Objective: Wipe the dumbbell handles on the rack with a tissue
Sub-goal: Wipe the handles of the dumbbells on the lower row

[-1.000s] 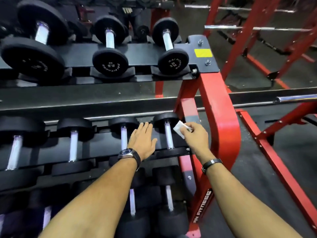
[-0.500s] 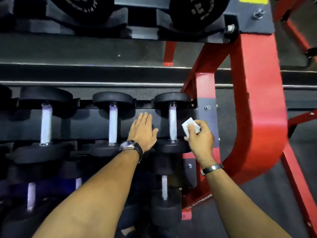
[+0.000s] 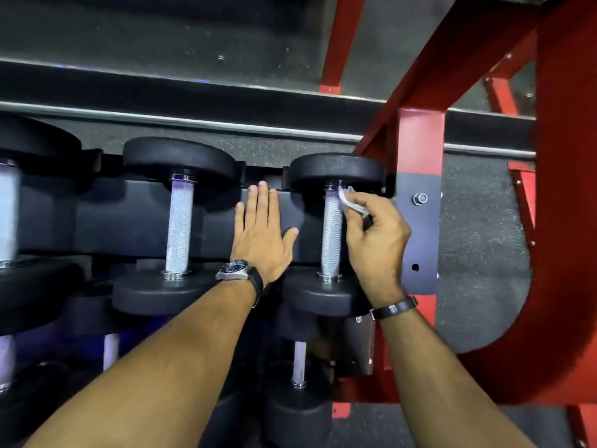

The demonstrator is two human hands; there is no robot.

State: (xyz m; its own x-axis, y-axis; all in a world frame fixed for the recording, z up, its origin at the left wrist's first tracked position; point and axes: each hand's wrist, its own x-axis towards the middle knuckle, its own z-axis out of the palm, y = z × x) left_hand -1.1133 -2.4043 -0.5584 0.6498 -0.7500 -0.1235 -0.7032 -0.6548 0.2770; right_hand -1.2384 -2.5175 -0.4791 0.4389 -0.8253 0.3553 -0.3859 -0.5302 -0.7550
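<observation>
On the middle shelf of the rack (image 3: 135,218) the rightmost dumbbell has a knurled silver handle (image 3: 331,234) between black heads. My right hand (image 3: 376,240) pinches a small white tissue (image 3: 350,202) and holds it against the top right of that handle. My left hand (image 3: 261,234) lies flat with straight fingers on the black shelf between this dumbbell and its neighbour, whose handle (image 3: 179,226) stands further left. A third handle (image 3: 8,215) shows at the left edge.
The red rack upright (image 3: 420,137) and its grey bracket (image 3: 420,234) stand just right of my right hand. A curved red frame (image 3: 562,221) fills the right side. More dumbbells (image 3: 298,363) sit on the lower shelf beneath my arms.
The view has moved closer and lower onto the middle shelf. My right hand has brought the tissue from beside the rightmost handle onto its upper end. My left hand stays flat on the shelf.
</observation>
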